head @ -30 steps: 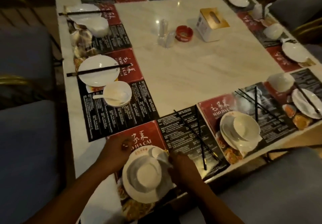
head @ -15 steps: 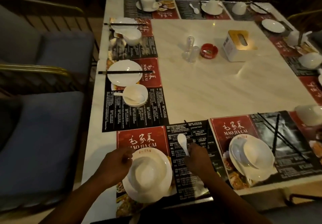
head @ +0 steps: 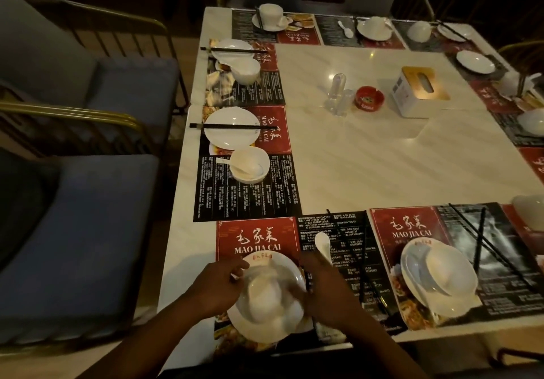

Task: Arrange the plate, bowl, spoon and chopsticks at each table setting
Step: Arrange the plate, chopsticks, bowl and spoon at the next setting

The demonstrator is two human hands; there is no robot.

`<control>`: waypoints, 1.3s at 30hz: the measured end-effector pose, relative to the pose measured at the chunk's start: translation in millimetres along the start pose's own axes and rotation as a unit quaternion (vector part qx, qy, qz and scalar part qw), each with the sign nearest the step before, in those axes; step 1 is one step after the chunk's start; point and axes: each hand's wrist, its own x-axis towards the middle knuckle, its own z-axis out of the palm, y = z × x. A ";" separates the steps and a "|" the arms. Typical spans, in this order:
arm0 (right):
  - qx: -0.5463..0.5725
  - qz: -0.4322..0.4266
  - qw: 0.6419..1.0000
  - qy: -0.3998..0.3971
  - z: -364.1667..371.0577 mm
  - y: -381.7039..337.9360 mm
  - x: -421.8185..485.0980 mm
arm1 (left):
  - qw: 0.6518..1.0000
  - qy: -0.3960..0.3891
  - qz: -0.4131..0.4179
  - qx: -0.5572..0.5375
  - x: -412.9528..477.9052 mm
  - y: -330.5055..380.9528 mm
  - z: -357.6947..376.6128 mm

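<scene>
At the near table edge a white bowl (head: 265, 290), blurred, sits over a white plate (head: 262, 330) on a red and black placemat (head: 256, 234). My left hand (head: 217, 287) grips the bowl's left rim. My right hand (head: 326, 287) pinches a white spoon (head: 323, 246) that points away from me, and its lower fingers touch the bowl's right side. Black chopsticks (head: 357, 263) lie crossed on the mat just right of that hand, partly hidden by it.
To the right is another plate with a bowl (head: 444, 272) and crossed chopsticks (head: 482, 246). Along the left edge a plate carries chopsticks (head: 231, 126), with a bowl and spoon (head: 248, 165) beside it. A tissue box (head: 421, 93), red ashtray (head: 369, 98) and blue chairs (head: 88, 231) surround.
My right hand picked the spoon up off the plate and now holds it beside the bowl. My left hand moved onto the bowl's rim. The view shifted left.
</scene>
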 end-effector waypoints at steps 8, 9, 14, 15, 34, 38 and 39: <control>-0.157 -0.048 0.971 -0.175 45.8 -34.7 2.6 | 0.999 -0.029 0.027 0.036 4.8 3.7 -0.7; -0.156 -0.047 0.972 -0.167 46.8 -35.9 4.2 | 0.998 -0.031 0.030 0.040 5.4 3.3 -0.9; -0.126 -0.050 0.984 -0.116 51.9 -32.4 3.8 | 0.996 -0.045 0.063 0.037 12.1 -2.6 -6.5; -0.117 -0.049 0.986 -0.107 51.7 -31.0 3.0 | 0.996 -0.046 0.068 0.024 13.9 -4.4 -8.7; -0.097 -0.007 0.995 -0.007 -31.2 24.8 139.0 | 0.986 0.165 -0.031 -0.023 34.3 14.8 -8.8; -0.128 -0.037 0.991 -0.031 -24.4 34.5 148.0 | 0.979 0.188 -0.057 -0.047 24.9 10.7 1.2; -0.129 -0.038 0.990 -0.033 -24.1 36.0 148.8 | 0.979 0.191 -0.058 -0.045 22.7 8.4 4.4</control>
